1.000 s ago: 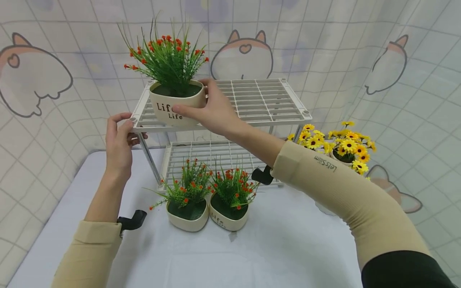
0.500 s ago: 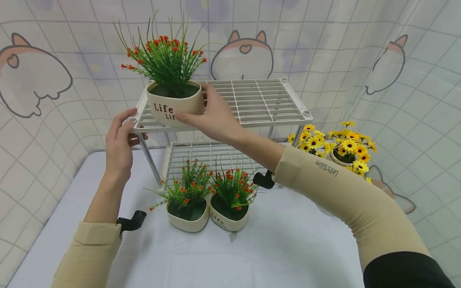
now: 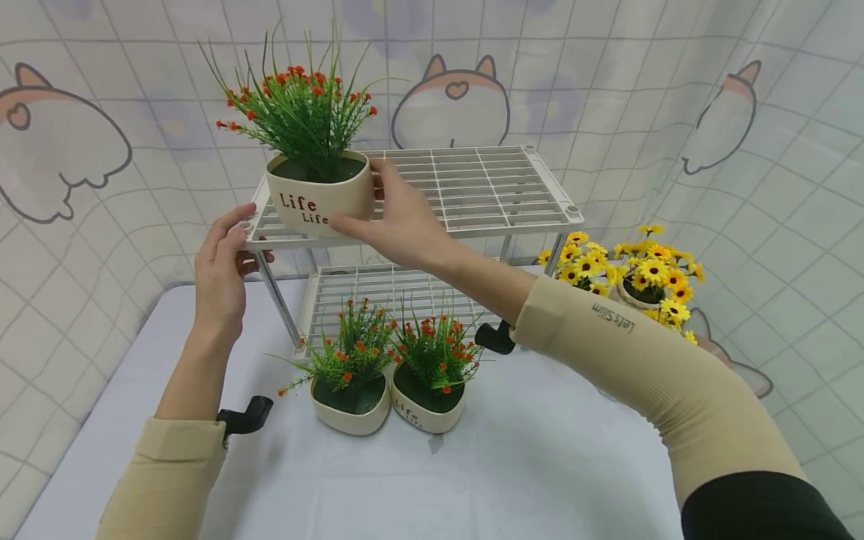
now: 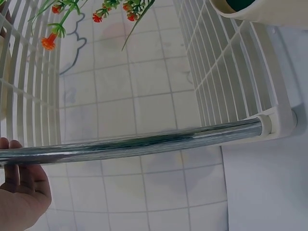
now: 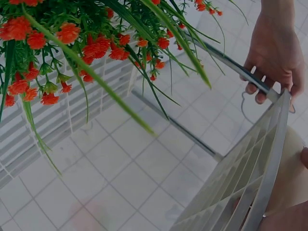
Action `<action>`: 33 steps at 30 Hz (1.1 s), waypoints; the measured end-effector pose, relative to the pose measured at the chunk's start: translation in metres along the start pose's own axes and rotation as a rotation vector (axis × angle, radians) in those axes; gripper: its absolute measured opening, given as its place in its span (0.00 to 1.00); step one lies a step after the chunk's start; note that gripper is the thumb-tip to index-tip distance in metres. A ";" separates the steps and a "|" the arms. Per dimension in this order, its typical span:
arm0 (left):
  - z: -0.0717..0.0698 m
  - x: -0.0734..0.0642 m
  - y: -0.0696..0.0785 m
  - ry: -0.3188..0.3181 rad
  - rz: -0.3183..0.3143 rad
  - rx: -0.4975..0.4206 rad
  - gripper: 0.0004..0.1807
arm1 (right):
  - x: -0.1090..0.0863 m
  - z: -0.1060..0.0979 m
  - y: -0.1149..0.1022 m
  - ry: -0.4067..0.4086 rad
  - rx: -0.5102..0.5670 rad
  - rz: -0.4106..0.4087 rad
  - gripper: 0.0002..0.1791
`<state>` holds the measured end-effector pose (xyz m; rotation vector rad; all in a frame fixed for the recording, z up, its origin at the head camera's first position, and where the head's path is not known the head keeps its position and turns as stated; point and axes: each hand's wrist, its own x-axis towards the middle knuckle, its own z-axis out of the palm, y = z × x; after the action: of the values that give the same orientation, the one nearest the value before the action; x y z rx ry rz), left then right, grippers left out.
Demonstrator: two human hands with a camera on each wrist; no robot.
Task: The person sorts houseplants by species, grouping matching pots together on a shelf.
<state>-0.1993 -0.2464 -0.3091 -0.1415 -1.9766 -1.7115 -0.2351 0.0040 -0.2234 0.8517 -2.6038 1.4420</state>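
Observation:
My right hand (image 3: 405, 217) grips a cream flower pot (image 3: 313, 199) lettered "Life", thumb across its front and the other fingers behind its right side. Green grass and red-orange flowers (image 3: 304, 112) rise from it. The pot is upright at the left part of the top tier of a white two-tier rack (image 3: 486, 187), overlapping its front rail. My left hand (image 3: 223, 277) grips the rack's front left corner. In the left wrist view, its fingers lie around the upper end of a metal post (image 4: 144, 146). In the right wrist view, the pot (image 5: 288, 166) shows behind the top grid.
Two similar red-flowered pots, the left pot (image 3: 354, 409) and the right pot (image 3: 428, 409), stand side by side before the lower tier (image 3: 398, 281). Pots of yellow flowers (image 3: 655, 274) stand right of the rack. A patterned curtain (image 3: 607, 97) hangs behind the white-covered table (image 3: 540, 450).
My right hand has shifted the pot a little to the left along the top tier, and its lettering shows more fully. My left hand stays at the corner.

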 end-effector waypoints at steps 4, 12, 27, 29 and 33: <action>0.001 0.001 0.000 -0.002 -0.001 0.005 0.24 | -0.002 -0.002 0.002 0.010 -0.003 -0.030 0.44; 0.002 0.001 -0.001 0.003 0.002 -0.040 0.23 | 0.001 0.000 0.004 0.017 -0.022 -0.068 0.42; 0.004 0.000 -0.004 -0.011 0.032 -0.034 0.23 | -0.029 -0.012 0.012 0.021 0.055 -0.117 0.37; 0.004 0.001 -0.004 -0.011 0.034 -0.034 0.23 | -0.036 -0.014 0.012 0.024 0.060 -0.140 0.36; 0.003 0.001 -0.005 -0.008 0.031 -0.024 0.24 | -0.047 -0.019 0.014 0.030 0.071 -0.180 0.33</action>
<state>-0.2028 -0.2443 -0.3133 -0.1866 -1.9495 -1.7179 -0.2062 0.0461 -0.2372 1.0337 -2.3964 1.4921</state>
